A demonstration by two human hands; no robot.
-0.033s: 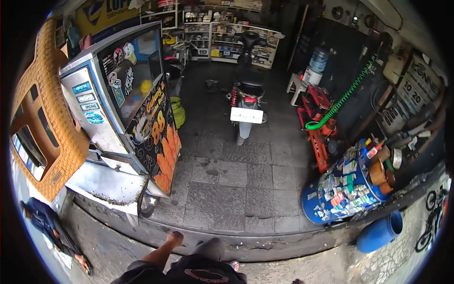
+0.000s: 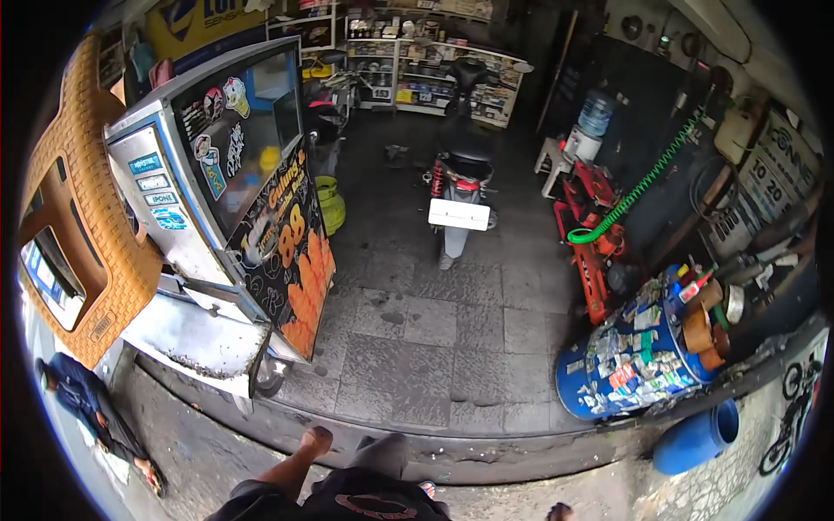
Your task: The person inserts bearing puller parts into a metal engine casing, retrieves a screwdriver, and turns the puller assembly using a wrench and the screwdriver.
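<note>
My left hand [image 2: 318, 439] is held out in front of my body with its fingers curled in, and nothing shows in it. It hangs above the step's edge, nearest to my grey-trousered knee [image 2: 380, 455]. At the lower edge, right of my body, a little of my right hand [image 2: 560, 512] shows; its fingers are too cut off and dark to read. Farther in, a parked scooter [image 2: 465, 169] stands on the tiled floor, its rear and white plate [image 2: 459, 214] toward me. Neither hand touches it.
At left stand a glass-sided food cart [image 2: 234, 191] and a woven brown chair [image 2: 130, 269]; a person [image 2: 91, 417] is beyond. At right are a littered blue drum [image 2: 634, 365], a blue barrel [image 2: 698, 438], a red metal stand [image 2: 591, 243] and a green coiled hose [image 2: 647, 174]. A stone step [image 2: 486, 447] crosses in front.
The view has shifted slightly, with the scooter and shelves a little farther right. More of my right hand shows at the lower edge. My left hand stays nearly in place.
</note>
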